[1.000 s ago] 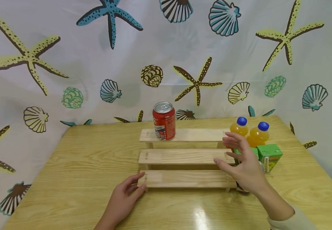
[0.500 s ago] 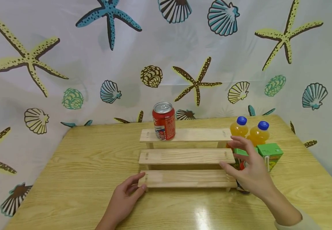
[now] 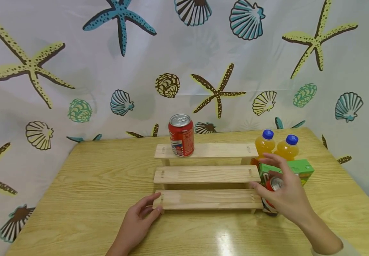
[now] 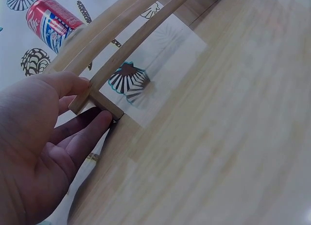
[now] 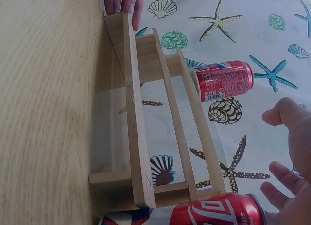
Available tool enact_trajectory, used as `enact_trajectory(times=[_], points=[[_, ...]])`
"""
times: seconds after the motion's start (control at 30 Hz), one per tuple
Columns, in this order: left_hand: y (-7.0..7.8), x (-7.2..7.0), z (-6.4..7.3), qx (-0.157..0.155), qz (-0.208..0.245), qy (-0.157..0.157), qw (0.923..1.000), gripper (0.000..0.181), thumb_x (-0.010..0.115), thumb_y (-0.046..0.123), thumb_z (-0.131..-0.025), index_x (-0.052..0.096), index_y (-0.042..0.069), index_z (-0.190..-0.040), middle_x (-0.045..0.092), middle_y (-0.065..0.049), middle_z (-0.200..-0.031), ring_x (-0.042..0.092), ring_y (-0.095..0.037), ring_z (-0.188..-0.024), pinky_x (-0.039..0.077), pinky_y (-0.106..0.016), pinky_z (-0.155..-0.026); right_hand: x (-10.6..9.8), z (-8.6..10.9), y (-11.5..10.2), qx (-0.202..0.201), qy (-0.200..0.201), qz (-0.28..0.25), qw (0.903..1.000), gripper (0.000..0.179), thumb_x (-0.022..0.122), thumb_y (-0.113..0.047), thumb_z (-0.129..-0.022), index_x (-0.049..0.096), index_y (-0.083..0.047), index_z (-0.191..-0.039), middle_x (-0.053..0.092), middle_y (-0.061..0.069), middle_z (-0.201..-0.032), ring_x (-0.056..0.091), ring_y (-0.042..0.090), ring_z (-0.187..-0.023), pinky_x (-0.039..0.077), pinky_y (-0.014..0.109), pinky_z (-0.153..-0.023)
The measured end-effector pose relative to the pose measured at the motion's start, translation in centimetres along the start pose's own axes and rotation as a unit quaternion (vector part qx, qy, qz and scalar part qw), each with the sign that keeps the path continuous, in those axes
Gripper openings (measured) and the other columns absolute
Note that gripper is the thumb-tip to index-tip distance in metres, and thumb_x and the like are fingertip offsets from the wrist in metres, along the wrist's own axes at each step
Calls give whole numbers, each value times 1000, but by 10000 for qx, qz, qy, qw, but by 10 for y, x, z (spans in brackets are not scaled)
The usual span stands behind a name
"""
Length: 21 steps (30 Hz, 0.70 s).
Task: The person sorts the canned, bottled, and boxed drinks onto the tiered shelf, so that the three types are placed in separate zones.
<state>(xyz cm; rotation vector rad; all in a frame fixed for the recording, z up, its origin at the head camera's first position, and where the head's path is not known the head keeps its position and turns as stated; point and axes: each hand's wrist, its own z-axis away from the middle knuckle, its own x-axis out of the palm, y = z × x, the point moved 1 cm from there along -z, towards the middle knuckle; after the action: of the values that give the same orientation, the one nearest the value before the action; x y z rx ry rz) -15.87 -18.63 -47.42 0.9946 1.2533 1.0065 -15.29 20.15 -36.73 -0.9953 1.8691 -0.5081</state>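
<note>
A three-tier wooden display rack point(image 3: 207, 174) stands on the table. My left hand point(image 3: 138, 217) holds the left end of its lowest board; in the left wrist view, the fingers point(image 4: 97, 125) lie against the end of the rack. One red Coke can point(image 3: 184, 139) stands upright on the top tier, toward the left. Beside the rack's right end, a second Coke can point(image 5: 209, 211) stands on the table, partly hidden in the head view by my right hand point(image 3: 290, 195). That hand hovers over it with fingers spread, apart from the can in the right wrist view.
Behind the second can are green juice cartons point(image 3: 301, 166), partly covered by my right hand. Two orange drink bottles point(image 3: 287, 149) with blue caps stand farther back. A cloth point(image 3: 139, 71) printed with shells and starfish hangs behind the wood-grain table point(image 3: 101, 177).
My right hand has shifted right and slightly down from the rack's right end toward the second can, uncovering more of that can. The left hand stays at the rack.
</note>
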Motion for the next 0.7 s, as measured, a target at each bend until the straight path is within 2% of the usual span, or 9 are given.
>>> enact_trajectory(times=[0.1, 0.3, 0.43, 0.53, 0.7], points=[[0, 0, 0, 36, 9, -22, 10000, 44, 75, 23, -91, 64, 20, -133, 61, -6, -136, 71, -13, -101, 60, -19, -85, -2, 2, 2, -54, 110, 96, 9999, 78, 87, -9, -78, 45, -10, -144, 62, 7, -130, 56, 19, -118, 49, 10, -89], [-1, -1, 0, 22, 16, -63, 10000, 45, 75, 25, -91, 62, 21, -135, 60, -6, -138, 71, -13, -101, 60, -19, -85, -6, 6, 7, -39, 279, 50, 9996, 77, 86, -5, -77, 47, -11, -143, 62, 8, -127, 54, 2, -117, 42, 9, -98], [-1, -2, 0, -13, 10, -97, 10000, 46, 74, 28, -91, 62, 22, -136, 57, -3, -142, 71, -13, -102, 59, -19, -85, -8, 8, 10, 135, 331, 24, 9994, 77, 86, -4, -77, 47, -13, -143, 62, 9, -127, 54, 2, -117, 40, 10, -99], [0, -2, 0, -35, -5, -102, 9999, 47, 74, 29, -91, 62, 22, -136, 56, -2, -143, 70, -13, -103, 59, -19, -86, -10, 10, 13, 286, 361, 89, 9989, 78, 87, -5, -76, 47, -11, -143, 62, 10, -128, 54, 4, -117, 40, 12, -99], [-1, -2, 0, -43, -23, -93, 9999, 46, 74, 28, -91, 62, 22, -136, 56, -2, -143, 70, -13, -103, 59, -19, -86, -12, 14, 16, 256, 402, 103, 9988, 78, 86, -4, -77, 47, -10, -143, 62, 11, -128, 52, 1, -116, 40, 12, -98]])
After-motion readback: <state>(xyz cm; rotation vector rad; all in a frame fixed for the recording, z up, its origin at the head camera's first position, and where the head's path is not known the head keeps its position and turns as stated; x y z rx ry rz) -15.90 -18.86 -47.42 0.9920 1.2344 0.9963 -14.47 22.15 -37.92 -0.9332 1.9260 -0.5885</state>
